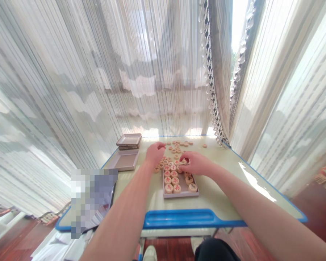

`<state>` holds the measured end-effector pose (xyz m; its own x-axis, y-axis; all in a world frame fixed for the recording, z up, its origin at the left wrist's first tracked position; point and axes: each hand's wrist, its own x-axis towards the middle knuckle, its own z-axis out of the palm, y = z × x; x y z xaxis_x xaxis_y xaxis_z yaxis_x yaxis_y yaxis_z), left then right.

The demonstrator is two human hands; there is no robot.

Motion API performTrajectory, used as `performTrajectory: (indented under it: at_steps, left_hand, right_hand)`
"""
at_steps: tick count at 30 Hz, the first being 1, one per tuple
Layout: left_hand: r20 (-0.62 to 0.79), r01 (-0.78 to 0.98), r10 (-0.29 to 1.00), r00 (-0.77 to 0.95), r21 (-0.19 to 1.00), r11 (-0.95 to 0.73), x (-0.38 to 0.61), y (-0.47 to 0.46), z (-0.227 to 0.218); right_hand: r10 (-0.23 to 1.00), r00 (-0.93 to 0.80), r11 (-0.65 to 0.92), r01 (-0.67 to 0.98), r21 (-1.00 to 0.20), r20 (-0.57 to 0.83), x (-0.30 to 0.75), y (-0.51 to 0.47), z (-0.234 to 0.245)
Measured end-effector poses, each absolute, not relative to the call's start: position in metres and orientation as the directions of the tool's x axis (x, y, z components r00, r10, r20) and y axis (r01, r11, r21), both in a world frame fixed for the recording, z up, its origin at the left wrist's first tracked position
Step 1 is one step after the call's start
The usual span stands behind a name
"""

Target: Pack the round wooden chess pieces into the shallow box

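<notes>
A shallow tray [181,195] of round wooden Chinese chess pieces lies on the table in front of me. Red-marked pieces [175,180] stand in two columns at its left, and black-marked ones [189,179] line its right side. Over the tray's far end is my right hand [197,164], thumb and fingers closed around a Chinese chess piece [179,169], partly hidden. My left hand [155,153] hovers farther out, left of the loose pieces [176,150]. Its fingers are curled together, and what they hold, if anything, is hidden.
An empty tray [123,161] and a stacked pair of box parts [129,140] sit at the table's back left. Papers [100,199] and a blurred patch cover the front left. A blue trough [180,218] edges the table [220,195]; curtains hang behind.
</notes>
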<state>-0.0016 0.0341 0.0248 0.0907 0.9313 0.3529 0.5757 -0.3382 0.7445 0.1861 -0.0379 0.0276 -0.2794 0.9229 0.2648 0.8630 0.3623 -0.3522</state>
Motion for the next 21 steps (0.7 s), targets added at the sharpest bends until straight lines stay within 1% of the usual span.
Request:
performTrajectory:
  at_steps: [2, 4, 6, 9, 11, 13, 16, 19, 21]
  left_hand:
    - [0.393, 0.707, 0.913, 0.105, 0.616, -0.347, -0.005, 0.037, 0.021]
    - [0.412, 0.795, 0.904, 0.112, 0.509, -0.331, -0.010, 0.041, 0.017]
    - [0.410, 0.831, 0.906, 0.105, 0.464, -0.307, -0.015, 0.045, 0.014]
    - [0.390, 0.826, 0.917, 0.081, 0.489, -0.281, -0.021, 0.051, 0.012]
    - [0.376, 0.806, 0.925, 0.050, 0.532, -0.259, -0.022, 0.052, 0.012]
    - [0.340, 0.768, 0.940, 0.030, 0.594, -0.239, -0.022, 0.052, 0.014]
    - [0.255, 0.706, 0.965, 0.059, 0.673, -0.221, -0.019, 0.048, 0.016]
    - [0.202, 0.686, 0.974, 0.100, 0.695, -0.214, -0.019, 0.045, 0.017]
    - [0.187, 0.679, 0.980, 0.066, 0.711, -0.181, -0.020, 0.043, 0.018]
  right_hand:
    - [0.922, -0.261, 0.357, 0.861, -0.362, 0.287, 0.188, -0.038, 0.029]
    - [0.917, -0.242, 0.355, 0.857, -0.374, 0.317, 0.190, -0.038, 0.031]
    - [0.911, -0.211, 0.347, 0.857, -0.381, 0.355, 0.193, -0.036, 0.032]
    - [0.899, -0.125, 0.301, 0.872, -0.386, 0.420, 0.199, -0.030, 0.032]
    - [0.890, -0.044, 0.242, 0.889, -0.389, 0.454, 0.205, -0.023, 0.029]
    - [0.889, 0.044, 0.156, 0.907, -0.390, 0.457, 0.211, -0.016, 0.025]
    - [0.918, 0.150, -0.013, 0.936, -0.351, 0.368, 0.221, -0.008, 0.017]
    - [0.939, 0.251, -0.182, 0.943, -0.279, 0.236, 0.231, -0.005, 0.012]
    - [0.937, 0.306, -0.257, 0.930, -0.263, 0.166, 0.236, -0.004, 0.012]
